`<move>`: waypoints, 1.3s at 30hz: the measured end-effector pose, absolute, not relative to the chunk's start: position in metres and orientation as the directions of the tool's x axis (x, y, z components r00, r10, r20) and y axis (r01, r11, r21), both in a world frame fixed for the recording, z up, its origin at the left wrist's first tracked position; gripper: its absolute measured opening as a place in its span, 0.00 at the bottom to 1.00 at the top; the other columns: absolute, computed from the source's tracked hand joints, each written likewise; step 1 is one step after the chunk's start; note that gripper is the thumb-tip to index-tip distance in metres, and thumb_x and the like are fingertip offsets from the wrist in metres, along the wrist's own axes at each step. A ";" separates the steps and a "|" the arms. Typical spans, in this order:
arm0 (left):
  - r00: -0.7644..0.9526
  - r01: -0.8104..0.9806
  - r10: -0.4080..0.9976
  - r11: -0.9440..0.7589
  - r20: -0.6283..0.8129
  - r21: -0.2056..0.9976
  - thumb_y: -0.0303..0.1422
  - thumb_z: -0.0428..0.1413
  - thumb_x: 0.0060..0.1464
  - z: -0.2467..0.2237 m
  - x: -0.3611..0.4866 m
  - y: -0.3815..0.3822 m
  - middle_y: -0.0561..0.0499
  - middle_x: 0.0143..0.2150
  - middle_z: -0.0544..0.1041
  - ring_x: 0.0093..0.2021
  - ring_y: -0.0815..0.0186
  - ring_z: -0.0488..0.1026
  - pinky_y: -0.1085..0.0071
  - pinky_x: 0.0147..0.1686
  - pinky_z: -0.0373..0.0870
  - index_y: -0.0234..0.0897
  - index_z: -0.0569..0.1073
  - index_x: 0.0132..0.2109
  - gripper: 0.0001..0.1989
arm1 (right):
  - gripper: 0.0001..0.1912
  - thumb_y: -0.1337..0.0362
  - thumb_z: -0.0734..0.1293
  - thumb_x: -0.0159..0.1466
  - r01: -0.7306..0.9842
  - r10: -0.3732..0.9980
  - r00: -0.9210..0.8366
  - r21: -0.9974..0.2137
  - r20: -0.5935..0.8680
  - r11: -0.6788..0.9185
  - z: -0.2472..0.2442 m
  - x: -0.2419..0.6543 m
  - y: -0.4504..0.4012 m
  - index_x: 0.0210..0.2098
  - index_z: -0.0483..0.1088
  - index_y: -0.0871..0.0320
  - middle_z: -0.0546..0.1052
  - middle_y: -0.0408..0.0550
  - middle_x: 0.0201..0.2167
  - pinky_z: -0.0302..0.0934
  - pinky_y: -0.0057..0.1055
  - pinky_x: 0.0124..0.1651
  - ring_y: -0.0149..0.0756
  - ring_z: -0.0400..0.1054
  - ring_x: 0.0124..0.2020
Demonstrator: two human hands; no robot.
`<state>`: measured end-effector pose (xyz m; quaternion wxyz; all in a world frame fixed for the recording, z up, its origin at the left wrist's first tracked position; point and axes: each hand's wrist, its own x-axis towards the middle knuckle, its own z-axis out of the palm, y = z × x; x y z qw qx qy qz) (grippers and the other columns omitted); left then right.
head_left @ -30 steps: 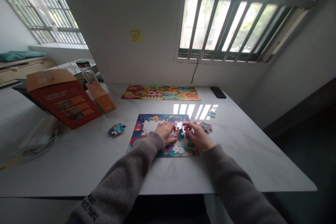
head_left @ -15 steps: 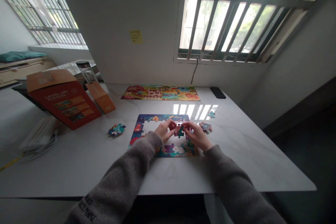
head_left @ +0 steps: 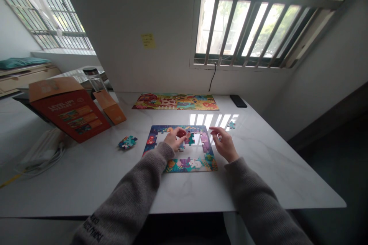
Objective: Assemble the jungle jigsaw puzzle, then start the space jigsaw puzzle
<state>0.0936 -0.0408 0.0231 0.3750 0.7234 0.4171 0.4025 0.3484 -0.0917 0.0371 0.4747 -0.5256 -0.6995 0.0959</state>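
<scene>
A jigsaw puzzle (head_left: 205, 138) lies on the white table, its border assembled around a pale open middle. My left hand (head_left: 173, 140) pinches a dark green and reddish puzzle piece (head_left: 191, 139) above that middle; another piece (head_left: 181, 146) shows just below these fingers. Beyond the puzzle's right edge, my right hand (head_left: 225, 145) has thumb and fingers apart, with nothing visible between them. It hovers over a small pile of pieces (head_left: 219, 137), mostly hidden by the hand. A single teal piece (head_left: 231, 125) lies farther back.
Left of the puzzle sits another pile of pieces (head_left: 127, 142). A finished colourful puzzle (head_left: 176, 102) lies along the wall, with a black phone (head_left: 238, 101) to its right. An orange-red box (head_left: 70, 111), a glass bottle (head_left: 96, 79) and white cables (head_left: 53, 157) occupy the left side.
My right hand has left the piece and moved right, opening over the small pile. My left hand has shifted slightly left and up, carrying the green and reddish piece.
</scene>
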 end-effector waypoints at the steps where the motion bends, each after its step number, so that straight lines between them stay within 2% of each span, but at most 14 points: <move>1: 0.333 0.293 0.904 -0.371 0.270 0.881 0.32 0.59 0.53 0.023 0.094 -0.041 0.48 0.36 0.79 0.35 0.64 0.77 0.68 0.38 0.73 0.35 0.71 0.39 0.07 | 0.13 0.66 0.60 0.66 0.648 0.826 0.001 -0.630 0.563 0.428 0.037 0.348 -0.092 0.47 0.73 0.55 0.77 0.49 0.36 0.63 0.38 0.46 0.41 0.71 0.39; 5: 0.382 0.196 0.886 -0.355 0.262 0.914 0.35 0.58 0.56 0.025 0.097 -0.046 0.47 0.35 0.79 0.33 0.64 0.77 0.68 0.35 0.73 0.34 0.72 0.42 0.10 | 0.13 0.66 0.61 0.66 0.635 0.834 -0.046 -0.628 0.550 0.449 0.035 0.338 -0.094 0.47 0.73 0.55 0.77 0.48 0.35 0.63 0.39 0.47 0.41 0.71 0.39; 10: 0.436 0.077 0.862 -0.320 0.257 0.944 0.36 0.59 0.57 0.029 0.100 -0.053 0.48 0.34 0.79 0.33 0.65 0.77 0.68 0.35 0.75 0.34 0.71 0.47 0.13 | 0.16 0.63 0.61 0.68 0.501 0.861 -0.178 -0.709 0.476 0.495 0.034 0.316 -0.102 0.54 0.71 0.55 0.76 0.47 0.36 0.64 0.36 0.46 0.38 0.70 0.38; 17: 0.460 -0.017 0.861 -0.236 0.218 0.972 0.43 0.63 0.52 0.029 0.102 -0.053 0.49 0.33 0.78 0.32 0.65 0.77 0.68 0.36 0.75 0.33 0.72 0.40 0.18 | 0.19 0.58 0.64 0.68 0.365 0.886 -0.252 -0.810 0.389 0.459 0.036 0.303 -0.108 0.57 0.68 0.54 0.75 0.44 0.33 0.64 0.33 0.40 0.35 0.69 0.35; 22: 0.409 -0.041 0.892 -0.196 0.195 0.980 0.49 0.57 0.57 0.029 0.101 -0.050 0.50 0.31 0.77 0.29 0.67 0.75 0.70 0.31 0.72 0.32 0.71 0.46 0.23 | 0.17 0.52 0.66 0.67 0.277 0.934 -0.159 -0.894 0.319 0.353 0.032 0.303 -0.104 0.49 0.72 0.56 0.72 0.42 0.27 0.60 0.29 0.31 0.32 0.65 0.28; 25: 0.447 -0.046 0.875 -0.185 0.186 0.982 0.46 0.62 0.53 0.030 0.102 -0.052 0.50 0.30 0.77 0.31 0.65 0.77 0.70 0.32 0.71 0.33 0.70 0.47 0.23 | 0.18 0.49 0.69 0.63 0.150 0.962 -0.046 -0.950 0.271 0.275 0.027 0.301 -0.100 0.43 0.70 0.56 0.72 0.41 0.26 0.58 0.28 0.26 0.31 0.64 0.24; 27: 0.480 -0.052 0.859 -0.174 0.177 0.983 0.43 0.65 0.50 0.030 0.103 -0.054 0.49 0.32 0.78 0.33 0.64 0.78 0.70 0.33 0.72 0.33 0.69 0.48 0.24 | 0.18 0.47 0.71 0.61 0.100 0.970 -0.013 -0.965 0.243 0.243 0.026 0.300 -0.100 0.37 0.68 0.56 0.74 0.42 0.26 0.60 0.29 0.28 0.33 0.67 0.25; 29: 0.453 -0.067 0.873 -0.170 0.182 0.983 0.42 0.65 0.49 0.028 0.104 -0.053 0.48 0.34 0.78 0.34 0.64 0.78 0.69 0.34 0.72 0.34 0.68 0.47 0.23 | 0.19 0.46 0.71 0.60 0.141 0.969 -0.047 -0.959 0.243 0.247 0.026 0.299 -0.102 0.32 0.68 0.56 0.77 0.44 0.26 0.63 0.30 0.31 0.35 0.70 0.28; 32: 0.380 -0.042 0.904 -0.194 0.195 0.980 0.41 0.63 0.51 0.025 0.103 -0.049 0.49 0.33 0.77 0.32 0.66 0.76 0.69 0.35 0.72 0.33 0.70 0.45 0.20 | 0.20 0.47 0.67 0.65 0.305 0.955 -0.092 -0.905 0.281 0.295 0.033 0.305 -0.104 0.28 0.71 0.56 0.79 0.47 0.27 0.63 0.31 0.34 0.36 0.71 0.29; 35: 0.372 0.070 0.908 -0.233 0.191 0.970 0.39 0.60 0.53 0.021 0.099 -0.044 0.50 0.32 0.76 0.29 0.68 0.73 0.71 0.32 0.71 0.32 0.74 0.47 0.17 | 0.21 0.49 0.62 0.68 0.393 0.927 0.041 -0.859 0.373 0.328 0.039 0.320 -0.102 0.28 0.73 0.57 0.78 0.48 0.27 0.63 0.33 0.36 0.37 0.71 0.30; 39: 0.383 0.242 0.899 -0.318 0.211 0.917 0.36 0.58 0.55 0.016 0.096 -0.044 0.51 0.32 0.76 0.26 0.70 0.70 0.73 0.28 0.68 0.34 0.76 0.48 0.15 | 0.15 0.52 0.63 0.67 0.471 0.890 0.180 -0.831 0.419 0.296 0.037 0.343 -0.093 0.32 0.73 0.57 0.78 0.47 0.27 0.63 0.33 0.37 0.39 0.72 0.31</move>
